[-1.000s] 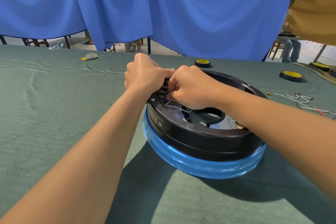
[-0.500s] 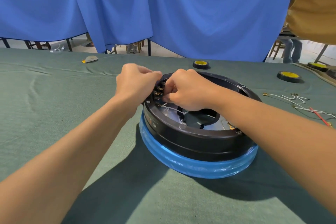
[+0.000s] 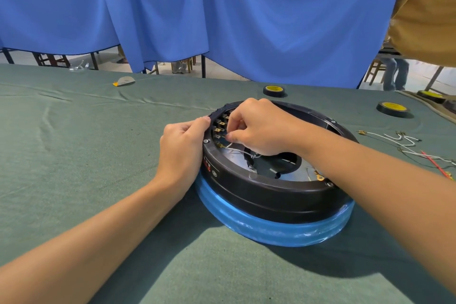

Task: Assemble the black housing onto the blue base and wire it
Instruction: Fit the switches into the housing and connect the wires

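Note:
A round black housing (image 3: 266,195) sits on the blue base (image 3: 276,229) on the green table cloth. Inside its left wall is a row of brass terminals (image 3: 220,128). My left hand (image 3: 183,145) grips the housing's left rim from outside, thumb on the top edge. My right hand (image 3: 259,128) reaches inside the ring and pinches a white wire (image 3: 238,152) at the terminals. The wire runs down toward the centre opening (image 3: 278,164). A ring-lug wire (image 3: 318,175) lies on the inner plate at the right.
Loose white, red and dark wires (image 3: 414,148) lie at the right of the table. Tape rolls with yellow cores (image 3: 274,90) (image 3: 393,108) stand behind the housing. A small white and yellow scrap (image 3: 124,80) lies at the back left. Blue curtains hang behind; a person in a tan shirt (image 3: 429,12) stands at the right.
My left hand slid down and outward from the top of the rim to its outer left side, which uncovered the terminals. My right hand stayed at the terminals with the white wire.

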`<act>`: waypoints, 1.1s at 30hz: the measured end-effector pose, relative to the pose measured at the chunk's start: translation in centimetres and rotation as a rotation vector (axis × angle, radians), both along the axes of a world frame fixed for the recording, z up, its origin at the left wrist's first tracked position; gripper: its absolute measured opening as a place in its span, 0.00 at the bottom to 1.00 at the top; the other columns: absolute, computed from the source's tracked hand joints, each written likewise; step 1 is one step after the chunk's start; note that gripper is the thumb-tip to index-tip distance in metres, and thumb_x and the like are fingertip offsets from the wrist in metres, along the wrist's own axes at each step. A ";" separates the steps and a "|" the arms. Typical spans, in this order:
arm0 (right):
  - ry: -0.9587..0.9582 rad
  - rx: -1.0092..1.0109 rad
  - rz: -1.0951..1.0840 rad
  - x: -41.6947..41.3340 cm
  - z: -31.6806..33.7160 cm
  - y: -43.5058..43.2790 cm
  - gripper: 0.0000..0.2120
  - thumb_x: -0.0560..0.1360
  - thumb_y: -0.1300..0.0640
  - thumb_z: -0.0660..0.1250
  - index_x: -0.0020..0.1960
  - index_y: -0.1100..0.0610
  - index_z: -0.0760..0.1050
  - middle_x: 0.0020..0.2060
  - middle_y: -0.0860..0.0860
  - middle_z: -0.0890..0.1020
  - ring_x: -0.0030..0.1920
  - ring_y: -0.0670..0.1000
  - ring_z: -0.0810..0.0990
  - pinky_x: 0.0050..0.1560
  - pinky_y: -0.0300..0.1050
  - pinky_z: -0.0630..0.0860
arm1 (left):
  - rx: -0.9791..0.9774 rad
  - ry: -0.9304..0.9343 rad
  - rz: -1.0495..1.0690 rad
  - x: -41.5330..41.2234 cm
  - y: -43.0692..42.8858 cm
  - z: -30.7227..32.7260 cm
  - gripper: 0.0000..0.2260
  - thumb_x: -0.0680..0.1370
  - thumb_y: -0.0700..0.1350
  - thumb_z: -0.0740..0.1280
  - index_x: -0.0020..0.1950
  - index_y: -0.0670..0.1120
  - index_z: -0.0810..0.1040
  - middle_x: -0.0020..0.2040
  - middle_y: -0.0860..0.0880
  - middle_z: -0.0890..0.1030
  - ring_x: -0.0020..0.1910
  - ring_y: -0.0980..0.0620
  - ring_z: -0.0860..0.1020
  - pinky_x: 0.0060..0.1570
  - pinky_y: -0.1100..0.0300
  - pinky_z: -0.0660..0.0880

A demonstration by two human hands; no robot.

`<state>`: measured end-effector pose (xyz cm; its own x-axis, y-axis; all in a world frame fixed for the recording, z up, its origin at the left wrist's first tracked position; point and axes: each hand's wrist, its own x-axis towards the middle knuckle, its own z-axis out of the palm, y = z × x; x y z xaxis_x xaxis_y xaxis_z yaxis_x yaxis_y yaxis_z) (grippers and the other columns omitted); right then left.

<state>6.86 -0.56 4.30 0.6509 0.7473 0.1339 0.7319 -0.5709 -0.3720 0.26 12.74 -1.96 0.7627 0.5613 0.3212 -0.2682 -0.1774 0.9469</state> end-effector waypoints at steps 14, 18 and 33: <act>-0.042 0.011 -0.008 -0.1 -0.2 0.6 0.07 0.77 0.57 0.68 0.41 0.56 0.81 0.32 0.45 0.78 0.37 0.44 0.76 0.38 0.43 0.71 | 0.117 0.006 0.029 0.2 0.4 -0.2 0.25 0.71 0.54 0.63 0.28 0.33 0.66 0.28 0.44 0.67 0.31 0.48 0.64 0.37 0.40 0.69; -0.023 0.023 -0.017 0.0 -0.2 0.7 0.06 0.77 0.58 0.69 0.41 0.55 0.81 0.31 0.43 0.76 0.35 0.42 0.73 0.34 0.39 0.67 | 0.112 0.006 0.033 0.3 0.4 -0.3 0.25 0.71 0.54 0.63 0.27 0.34 0.65 0.28 0.44 0.67 0.31 0.49 0.63 0.36 0.40 0.68; 0.016 0.070 -0.049 -0.2 0.0 0.7 0.05 0.75 0.58 0.70 0.44 0.56 0.85 0.31 0.45 0.79 0.34 0.43 0.73 0.31 0.36 0.67 | 0.112 0.027 0.031 -0.1 -0.1 -0.1 0.26 0.71 0.54 0.62 0.33 0.29 0.69 0.30 0.43 0.69 0.32 0.49 0.65 0.40 0.40 0.70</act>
